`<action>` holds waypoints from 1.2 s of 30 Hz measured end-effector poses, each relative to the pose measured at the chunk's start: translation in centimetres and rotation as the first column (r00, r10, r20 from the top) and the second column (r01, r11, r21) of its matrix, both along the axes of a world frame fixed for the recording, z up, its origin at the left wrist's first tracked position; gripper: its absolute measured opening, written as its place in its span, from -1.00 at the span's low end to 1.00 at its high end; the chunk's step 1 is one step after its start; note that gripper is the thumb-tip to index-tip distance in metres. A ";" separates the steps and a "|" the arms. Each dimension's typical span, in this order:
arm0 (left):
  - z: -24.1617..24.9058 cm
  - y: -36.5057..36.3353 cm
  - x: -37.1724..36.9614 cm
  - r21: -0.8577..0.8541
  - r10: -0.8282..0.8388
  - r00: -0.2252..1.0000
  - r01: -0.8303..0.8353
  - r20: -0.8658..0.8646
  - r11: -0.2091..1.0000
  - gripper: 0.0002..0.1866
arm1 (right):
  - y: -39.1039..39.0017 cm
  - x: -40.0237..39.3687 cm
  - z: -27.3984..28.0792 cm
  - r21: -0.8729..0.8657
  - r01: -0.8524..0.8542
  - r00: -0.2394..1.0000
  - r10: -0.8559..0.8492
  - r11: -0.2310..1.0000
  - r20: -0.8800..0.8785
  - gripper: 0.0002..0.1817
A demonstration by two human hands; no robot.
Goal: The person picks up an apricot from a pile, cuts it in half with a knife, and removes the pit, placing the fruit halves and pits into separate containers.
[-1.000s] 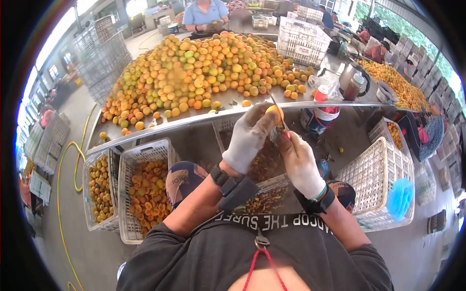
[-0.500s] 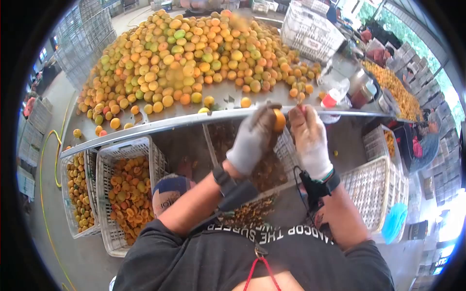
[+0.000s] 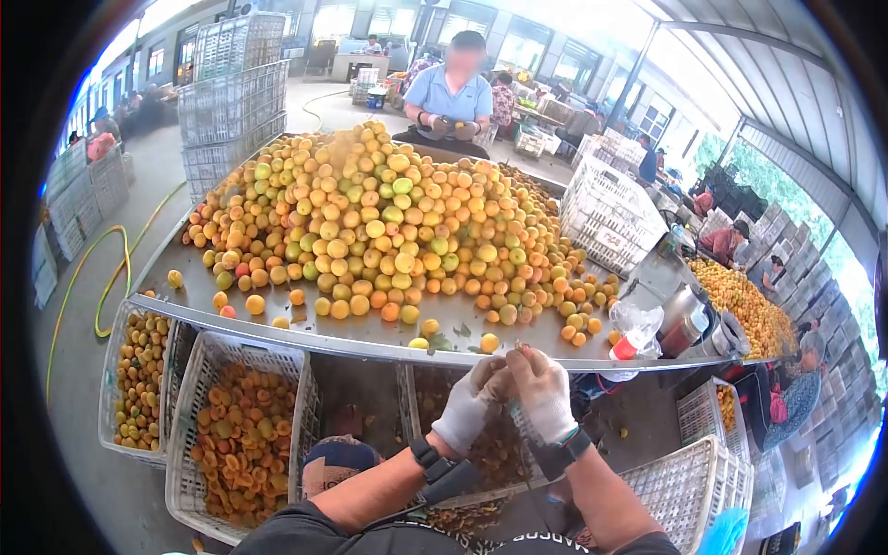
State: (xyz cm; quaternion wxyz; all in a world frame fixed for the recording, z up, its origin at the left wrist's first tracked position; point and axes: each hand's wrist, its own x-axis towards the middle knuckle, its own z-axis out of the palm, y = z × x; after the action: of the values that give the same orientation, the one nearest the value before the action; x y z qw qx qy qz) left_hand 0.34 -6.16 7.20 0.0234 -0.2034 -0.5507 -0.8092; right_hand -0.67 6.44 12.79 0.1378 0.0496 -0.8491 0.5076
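Observation:
My left hand (image 3: 470,403) and my right hand (image 3: 544,396), both in pale gloves with darkened fingers, meet just in front of the metal table's near edge. Their fingers are curled in and close together. Whatever the left fingers hold is hidden behind them. A small tip shows above the right fingers, too small to name. Beyond the hands, a large heap of apricots (image 3: 370,217) covers much of the table (image 3: 250,326). A single apricot (image 3: 488,343) lies near the edge, just past my left hand.
Below the edge stand a crate of halved apricots (image 3: 245,435), a crate of whole ones (image 3: 141,384) and a white crate (image 3: 689,486). A metal jug (image 3: 684,324) and a red-labelled bottle (image 3: 627,348) are at right. Across the table sits a person (image 3: 449,97).
The view has tilted up, bringing the person across the table into sight. My hands have drawn together, and the apricot that showed at my left fingers is no longer visible.

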 end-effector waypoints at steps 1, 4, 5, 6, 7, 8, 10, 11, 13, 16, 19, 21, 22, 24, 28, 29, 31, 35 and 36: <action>0.0 -0.4 0.0 0.033 -0.080 0.989 0.077 0.121 0.997 -0.59 | 0.0 0.2 0.0 0.004 -0.001 1.000 0.001 1.000 -0.005 -0.72; -0.6 0.1 -0.2 0.154 -0.192 0.962 0.163 0.196 0.975 -0.60 | 0.0 0.7 -0.3 0.039 0.041 0.998 -0.043 0.998 0.043 -0.71; -1.0 0.4 -0.2 0.239 -0.213 0.963 0.170 0.167 0.956 -0.61 | 0.1 0.7 -0.5 0.094 0.066 0.998 -0.066 0.993 0.002 -0.70; -1.3 0.6 -0.2 0.239 -0.215 0.963 0.173 0.161 0.956 -0.61 | 0.1 0.7 -0.6 0.147 0.091 0.996 -0.087 0.985 -0.038 -0.69; -1.4 0.7 -0.2 0.236 -0.215 0.967 0.180 0.134 0.955 -0.61 | 0.1 0.8 -0.5 0.171 0.105 0.994 -0.104 0.980 -0.012 -0.66; -1.5 0.8 -0.1 0.236 -0.215 0.971 0.185 0.106 0.954 -0.61 | 0.1 0.9 -0.6 0.174 0.105 0.994 -0.104 0.979 -0.017 -0.66; -1.5 1.4 0.4 0.162 -0.166 0.982 0.151 0.086 0.975 -0.60 | 0.1 0.9 -1.0 0.125 0.111 0.993 -0.107 0.986 -0.039 -0.64; -1.4 1.7 0.4 0.084 -0.121 0.990 0.115 0.069 0.990 -0.58 | 0.1 0.8 -0.7 0.130 0.115 0.993 -0.110 0.985 -0.045 -0.64; -1.0 1.7 0.2 0.133 -0.152 0.986 0.142 0.063 0.981 -0.58 | 0.0 1.0 -0.1 0.165 0.112 0.994 -0.109 0.980 -0.029 -0.65; -1.3 1.8 0.0 0.144 -0.150 0.988 0.143 0.040 0.979 -0.56 | 0.0 0.9 0.2 0.213 0.110 0.993 -0.099 0.971 -0.063 -0.66; -1.5 2.2 -0.2 0.088 -0.067 0.998 0.067 -0.002 0.994 -0.56 | 0.4 0.4 -1.2 0.149 0.135 0.990 -0.127 0.980 -0.060 -0.62; -1.6 1.8 0.3 0.058 -0.029 1.000 0.029 -0.009 0.998 -0.57 | 1.2 0.3 -2.2 0.135 0.106 0.993 -0.098 0.985 -0.061 -0.64; -0.8 0.9 0.6 -0.084 -0.012 0.997 0.018 0.070 0.996 -0.60 | 1.4 0.4 -2.4 0.128 0.078 0.995 -0.069 0.989 -0.073 -0.65; -1.0 0.6 -0.1 -0.222 0.017 0.993 0.010 0.120 0.975 -0.61 | 1.1 1.0 -1.9 0.187 0.087 0.979 -0.050 0.979 -0.196 -0.69; -3.0 2.0 -0.8 -0.150 -0.026 0.998 0.035 0.062 0.988 -0.65 | 0.2 0.8 -0.8 0.061 0.172 0.985 -0.171 0.983 -0.017 -0.70; -2.5 1.9 -0.4 -0.079 -0.064 0.991 0.074 0.114 0.994 -0.66 | 0.1 0.9 -0.8 0.093 0.165 0.985 -0.159 0.982 -0.069 -0.67; -2.0 1.6 -0.2 -0.003 -0.098 0.984 0.100 0.149 0.995 -0.67 | -0.4 0.9 -0.4 0.053 0.160 0.987 -0.158 0.986 -0.041 -0.62; -1.5 1.7 0.3 -0.054 -0.068 0.994 0.073 0.088 0.996 -0.65 | 0.2 0.7 -1.1 0.134 0.103 0.975 -0.073 0.986 -0.211 -0.63; -1.5 1.5 0.4 -0.024 -0.104 0.990 0.106 0.093 0.994 -0.64 | 0.0 1.0 -0.9 0.166 0.112 0.973 -0.074 0.980 -0.220 -0.63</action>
State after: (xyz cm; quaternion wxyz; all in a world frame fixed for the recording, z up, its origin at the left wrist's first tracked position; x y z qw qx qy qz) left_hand 0.71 -4.69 5.73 -0.0474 -0.1951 -0.5512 -0.8098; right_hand 0.32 6.46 11.93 0.2466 0.0759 -0.8727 0.4146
